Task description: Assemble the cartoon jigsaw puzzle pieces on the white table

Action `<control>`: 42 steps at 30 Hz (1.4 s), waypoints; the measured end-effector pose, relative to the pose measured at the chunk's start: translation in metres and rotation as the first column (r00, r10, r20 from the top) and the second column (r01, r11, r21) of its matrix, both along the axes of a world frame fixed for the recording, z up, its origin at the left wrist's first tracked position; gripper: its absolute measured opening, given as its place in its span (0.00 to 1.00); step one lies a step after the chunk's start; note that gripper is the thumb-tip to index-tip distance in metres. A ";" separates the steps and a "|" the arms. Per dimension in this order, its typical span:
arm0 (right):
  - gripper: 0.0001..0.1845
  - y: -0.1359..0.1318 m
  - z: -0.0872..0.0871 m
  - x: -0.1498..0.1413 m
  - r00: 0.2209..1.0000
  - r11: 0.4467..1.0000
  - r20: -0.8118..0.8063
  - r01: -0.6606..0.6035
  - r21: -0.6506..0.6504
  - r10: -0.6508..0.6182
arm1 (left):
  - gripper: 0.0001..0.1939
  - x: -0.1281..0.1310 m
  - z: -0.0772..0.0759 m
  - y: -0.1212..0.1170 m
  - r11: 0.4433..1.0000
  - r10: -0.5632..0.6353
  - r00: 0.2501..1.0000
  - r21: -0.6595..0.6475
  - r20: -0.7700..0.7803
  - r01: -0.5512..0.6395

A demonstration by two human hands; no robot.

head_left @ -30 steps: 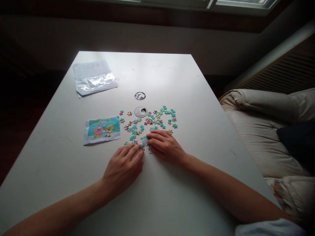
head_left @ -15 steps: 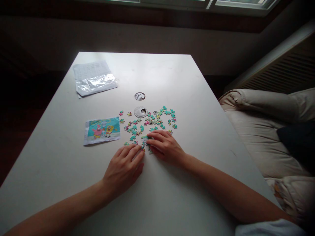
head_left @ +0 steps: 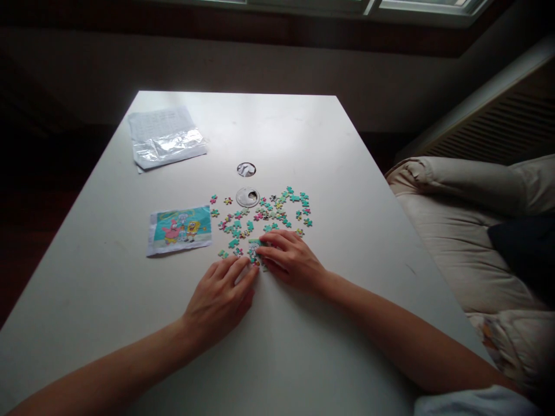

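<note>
A small joined section of jigsaw puzzle (head_left: pixel 254 247), green along its top with a pale face on it, lies flat on the white table. My right hand (head_left: pixel 295 257) holds it from the right, bent fingertips on its surface, so part of it is covered. At its lower left edge, my left hand (head_left: pixel 224 289) pinches a small puzzle piece (head_left: pixel 255 263), mostly hidden by the fingers. Beyond both hands, several loose puzzle pieces (head_left: pixel 271 214) in green, pink and yellow are scattered. Left of them lies a picture sheet (head_left: pixel 184 228) with cartoon characters.
The white table (head_left: pixel 299 144) has two round holes, one with a metal-looking ring (head_left: pixel 243 198). Papers in a clear plastic sleeve (head_left: pixel 167 138) lie at the far left. A cushioned beige seat (head_left: pixel 437 231) stands along the right side.
My left hand has shifted slightly right, its fingertips now against the lower edge of the joined section. My right hand has barely moved, and more of the section's face shows.
</note>
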State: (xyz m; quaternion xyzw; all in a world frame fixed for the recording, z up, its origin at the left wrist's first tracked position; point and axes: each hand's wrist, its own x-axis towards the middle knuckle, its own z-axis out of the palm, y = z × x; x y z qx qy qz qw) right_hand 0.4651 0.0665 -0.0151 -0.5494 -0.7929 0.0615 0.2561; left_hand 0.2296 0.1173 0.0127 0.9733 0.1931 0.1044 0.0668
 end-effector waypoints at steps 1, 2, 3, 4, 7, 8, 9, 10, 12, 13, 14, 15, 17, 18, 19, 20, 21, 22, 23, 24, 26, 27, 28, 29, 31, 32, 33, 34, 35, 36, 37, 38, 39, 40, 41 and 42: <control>0.13 0.000 0.000 0.000 1.000 1.000 0.002 0.002 -0.002 -0.002 | 0.19 0.000 0.000 0.000 1.000 -0.003 1.000 0.001 -0.003 0.003; 0.13 0.000 0.000 0.000 1.000 1.000 0.004 0.004 -0.005 -0.003 | 0.19 0.000 0.000 0.000 1.000 -0.010 1.000 0.001 -0.005 0.010; 0.13 0.000 0.000 0.000 1.000 1.000 0.006 0.004 -0.007 -0.004 | 0.19 0.000 -0.001 0.001 1.000 -0.020 1.000 0.000 -0.007 0.020; 0.13 0.000 0.001 0.000 1.000 1.000 0.006 0.003 -0.009 -0.003 | 0.19 0.000 -0.001 0.001 1.000 -0.031 0.999 0.000 -0.008 0.031; 0.13 0.001 0.001 -0.001 1.000 1.000 0.007 0.002 -0.008 -0.002 | 0.19 0.000 -0.002 0.001 0.999 -0.050 0.999 0.004 -0.011 0.050; 0.13 0.001 0.001 -0.001 1.000 1.000 0.006 0.003 -0.006 -0.003 | 0.19 0.000 -0.002 0.001 0.999 -0.052 0.999 0.008 -0.011 0.052; 0.13 0.001 0.001 -0.001 1.000 1.000 0.005 0.004 -0.004 -0.004 | 0.19 0.000 -0.002 0.001 0.999 -0.052 0.999 0.012 -0.012 0.052; 0.13 0.000 0.001 -0.001 1.000 1.000 0.003 0.005 -0.001 -0.005 | 0.19 0.000 -0.001 0.000 0.999 -0.051 0.999 0.018 -0.011 0.052; 0.12 0.000 0.001 0.000 1.000 1.000 0.000 0.005 0.004 -0.005 | 0.19 0.000 -0.001 0.000 0.998 -0.047 0.999 0.032 -0.008 0.047; 0.12 0.000 0.001 0.000 1.000 1.000 -0.001 0.003 0.003 -0.003 | 0.20 0.000 -0.001 0.000 0.998 -0.044 0.999 0.040 -0.007 0.044; 0.12 0.000 0.001 0.000 1.000 1.000 -0.002 0.000 0.002 0.000 | 0.20 0.000 -0.001 0.000 0.998 -0.040 0.999 0.046 -0.006 0.040; 0.12 0.000 0.001 0.000 1.000 1.000 -0.004 -0.003 0.000 0.003 | 0.20 0.000 -0.001 0.001 0.998 -0.035 0.999 0.052 -0.007 0.035; 0.12 0.000 0.000 0.000 1.000 1.000 -0.007 -0.009 -0.003 0.008 | 0.20 0.000 -0.002 0.001 0.998 -0.024 1.000 0.061 -0.014 0.025; 0.12 0.000 0.000 0.000 1.000 1.000 -0.010 -0.010 -0.003 0.010 | 0.20 0.000 -0.002 0.001 0.998 -0.019 1.000 0.065 -0.018 0.020; 0.11 0.000 0.000 0.000 1.000 1.000 -0.014 -0.011 -0.004 0.011 | 0.21 0.000 -0.002 0.002 0.998 -0.013 1.000 0.068 -0.020 0.015; 0.11 0.000 0.000 0.000 1.000 1.000 -0.021 -0.012 -0.007 0.012 | 0.21 0.000 -0.002 0.002 0.997 -0.010 1.000 0.071 -0.021 0.011; 0.11 0.000 -0.001 0.000 0.999 1.000 -0.028 -0.015 -0.012 0.014 | 0.21 -0.001 -0.002 0.002 0.997 -0.008 1.000 0.074 -0.019 0.009; 0.11 0.001 -0.001 0.000 0.999 1.000 -0.039 -0.018 -0.016 0.018 | 0.21 -0.001 -0.002 0.002 0.997 -0.007 1.000 0.075 -0.017 0.008; 0.10 0.001 0.000 0.001 0.998 0.999 -0.051 -0.023 -0.022 0.022 | 0.21 -0.001 -0.002 0.002 0.997 -0.006 1.000 0.075 -0.016 0.008; 0.10 0.002 0.000 0.001 0.998 0.999 -0.063 -0.028 -0.025 0.027 | 0.21 -0.001 -0.002 0.002 0.997 -0.006 1.000 0.072 -0.017 0.007; 0.10 0.002 0.000 0.001 0.995 0.999 -0.088 -0.040 -0.028 0.037 | 0.21 -0.001 -0.002 0.003 0.998 -0.005 1.000 0.065 -0.021 0.006; 0.10 0.003 0.000 0.002 0.994 0.999 -0.101 -0.046 -0.028 0.043 | 0.21 -0.001 -0.001 0.003 0.998 -0.001 1.000 0.063 -0.020 0.003; 0.10 0.003 0.000 0.002 0.993 0.998 -0.112 -0.050 -0.026 0.047 | 0.20 -0.001 -0.001 0.003 0.998 0.002 1.000 0.062 -0.018 -0.001; 0.10 0.004 0.000 0.002 0.991 0.998 -0.122 -0.053 -0.024 0.050 | 0.20 -0.001 -0.001 0.003 0.998 0.005 1.000 0.063 -0.014 -0.004; 0.10 0.004 0.000 0.002 0.989 0.998 -0.137 -0.057 -0.019 0.054 | 0.20 -0.001 0.000 0.003 0.998 0.008 1.000 0.065 -0.007 -0.008; 0.10 0.005 -0.001 0.002 0.988 0.998 -0.141 -0.059 -0.018 0.056 | 0.20 -0.001 0.000 0.003 0.998 0.007 1.000 0.063 -0.005 -0.007; 0.10 0.005 -0.001 0.002 0.988 0.998 -0.144 -0.061 -0.019 0.057 | 0.20 -0.001 0.000 0.003 0.998 0.005 1.000 0.061 -0.006 -0.005; 0.10 0.005 -0.001 0.002 0.988 0.998 -0.146 -0.062 -0.020 0.059 | 0.20 -0.001 0.000 0.003 0.998 0.004 1.000 0.059 -0.006 -0.004; 0.10 0.005 -0.001 0.002 0.988 0.998 -0.146 -0.064 -0.023 0.060 | 0.20 -0.001 0.000 0.003 0.998 0.005 1.000 0.057 -0.006 -0.005; 0.10 0.005 -0.001 0.003 0.987 0.998 -0.146 -0.065 -0.027 0.060 | 0.20 -0.001 0.000 0.003 0.998 0.008 1.000 0.057 -0.006 -0.008; 0.10 0.005 -0.001 0.003 0.987 0.997 -0.146 -0.066 -0.030 0.061 | 0.20 -0.001 0.000 0.004 0.998 0.013 1.000 0.057 -0.005 -0.012; 0.10 0.005 -0.001 0.003 0.987 0.997 -0.146 -0.066 -0.033 0.061 | 0.20 -0.001 0.000 0.004 0.998 0.018 1.000 0.058 -0.003 -0.017; 0.10 0.005 -0.001 0.003 0.987 0.997 -0.147 -0.066 -0.035 0.060 | 0.20 -0.001 0.000 0.004 0.998 0.022 1.000 0.058 0.001 -0.023; 0.11 0.005 -0.001 0.003 0.987 0.997 -0.147 -0.065 -0.036 0.059 | 0.20 -0.001 -0.001 0.004 0.998 0.024 1.000 0.059 0.004 -0.025; 0.11 0.005 -0.001 0.003 0.987 0.997 -0.148 -0.065 -0.036 0.059 | 0.20 0.000 -0.001 0.004 0.998 0.024 1.000 0.059 0.008 -0.025; 0.11 0.005 -0.001 0.003 0.987 0.997 -0.149 -0.066 -0.035 0.060 | 0.20 0.000 -0.001 0.004 0.998 0.024 1.000 0.060 0.012 -0.024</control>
